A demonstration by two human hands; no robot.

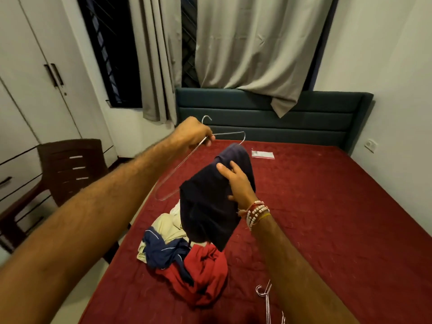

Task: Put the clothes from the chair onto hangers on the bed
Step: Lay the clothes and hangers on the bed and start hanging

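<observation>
My left hand grips a thin metal hanger near its hook, held up over the bed. My right hand holds a dark navy garment that hangs down just right of the hanger. Under it, on the red bed, lies a pile of clothes: a cream piece, a blue piece with white stripes and a red piece. More hangers lie on the bed near my right forearm, partly hidden by it. The brown chair stands left of the bed with nothing visible on it.
A dark padded headboard and grey curtains are at the far end. A white wardrobe fills the left wall behind the chair. A small clear packet lies on the bed near the headboard.
</observation>
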